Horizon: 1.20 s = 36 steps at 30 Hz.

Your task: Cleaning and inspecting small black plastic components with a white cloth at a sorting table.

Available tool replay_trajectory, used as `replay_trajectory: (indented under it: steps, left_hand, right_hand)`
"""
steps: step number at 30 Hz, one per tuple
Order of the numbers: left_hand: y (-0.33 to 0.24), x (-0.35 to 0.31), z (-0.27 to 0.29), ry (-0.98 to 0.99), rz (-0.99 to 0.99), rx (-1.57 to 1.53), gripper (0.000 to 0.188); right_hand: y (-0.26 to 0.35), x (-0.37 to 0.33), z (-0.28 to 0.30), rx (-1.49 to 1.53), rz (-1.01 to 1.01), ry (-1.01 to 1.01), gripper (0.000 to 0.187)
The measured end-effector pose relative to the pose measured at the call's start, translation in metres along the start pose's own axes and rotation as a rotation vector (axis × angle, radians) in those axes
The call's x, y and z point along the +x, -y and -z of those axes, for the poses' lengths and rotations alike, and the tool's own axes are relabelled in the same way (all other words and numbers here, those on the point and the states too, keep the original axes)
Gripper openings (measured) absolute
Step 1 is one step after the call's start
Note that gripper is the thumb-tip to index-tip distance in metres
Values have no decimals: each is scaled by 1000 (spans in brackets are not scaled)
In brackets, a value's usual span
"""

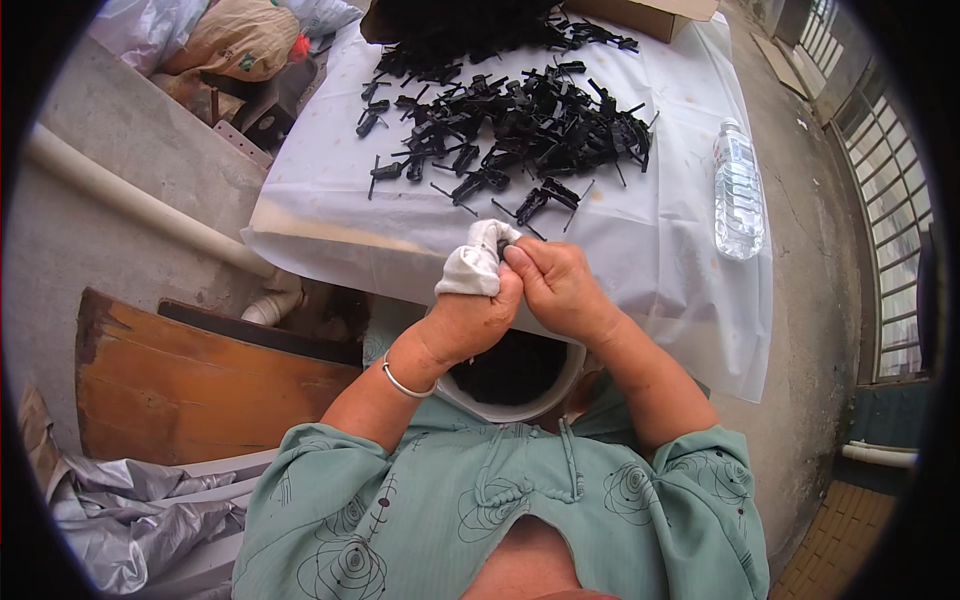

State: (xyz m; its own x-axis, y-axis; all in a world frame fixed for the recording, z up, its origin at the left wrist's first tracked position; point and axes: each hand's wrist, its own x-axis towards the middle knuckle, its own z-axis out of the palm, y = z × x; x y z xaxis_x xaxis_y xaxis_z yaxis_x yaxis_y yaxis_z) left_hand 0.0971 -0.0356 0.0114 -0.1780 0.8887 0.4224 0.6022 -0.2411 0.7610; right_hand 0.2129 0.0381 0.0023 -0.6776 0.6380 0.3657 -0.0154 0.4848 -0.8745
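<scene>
My left hand (pixel 472 318) and my right hand (pixel 566 292) meet just over the near edge of the table. White cloth (pixel 470 270) wraps the fingers of my left hand. Both hands are closed on a small black plastic part (pixel 503 246), mostly hidden by fingers and cloth. Just beyond lies a heap of black plastic parts (pixel 530 125) with thin protruding rods, some loose toward me. Below my wrists a white bucket (pixel 535 408) holds a dark mass whose pieces I cannot make out.
White plastic sheeting (pixel 690 160) covers the table. A clear water bottle (pixel 737 190) lies at its right side, and a cardboard box (pixel 655 15) sits at the far edge. To the left are a brown wooden board (pixel 200 385) and a pale pipe (pixel 150 205).
</scene>
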Motion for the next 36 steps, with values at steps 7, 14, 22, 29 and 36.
replay_trajectory:
  steps: [7, 14, 22, 29, 36]
  left_hand:
    - [-12, -4, 28, 359, -23, 328, 28]
    - [-11, 7, 22, 165, -180, 378, 29]
    - [5, 33, -6, -51, -35, 305, 29]
    - [3, 24, 4, 125, 448, -237, 28]
    - [7, 16, 14, 125, 390, -686, 30]
  right_hand:
    - [-9, 8, 35, 34, -69, 124, 15]
    - [-46, 21, 59, -934, -107, -63, 10]
    - [-13, 2, 36, -857, 299, 8, 4]
    - [-10, 1, 39, -424, 366, 55, 17]
    - [2, 1, 22, 54, 197, -25, 17]
